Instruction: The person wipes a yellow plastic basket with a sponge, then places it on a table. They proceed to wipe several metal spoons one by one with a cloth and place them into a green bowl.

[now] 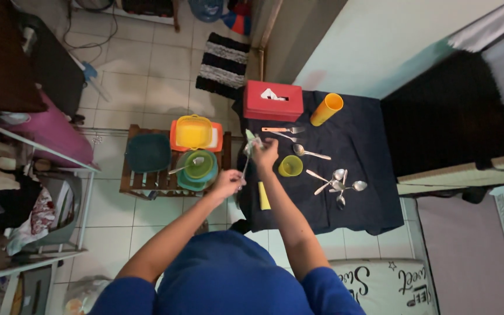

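Spoon (245, 166) pinched at its handle by left hand (226, 183); right hand (265, 154) fingers pinch a pale cloth (252, 142) around its bowl. Judged best: steady handle, wipe above dark-clothed surface (368, 163), beside yellow-green cup (290, 166).

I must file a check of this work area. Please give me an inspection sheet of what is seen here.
Surface: low table under a dark blue cloth.
Job's things: a spoon held upright; its bowl is wrapped in a pale cloth.
Clutter: red tissue box, orange cup, small green cup, fork, single spoon, pile of spoons, yellow block.
Grippers: left hand grips the spoon handle; right hand pinches the cloth on the bowl.
Cables: a cord on the tiled floor, top left.
Surroundings: wooden crate with stacked bowls, yellow basket, dark green lid; striped mat.
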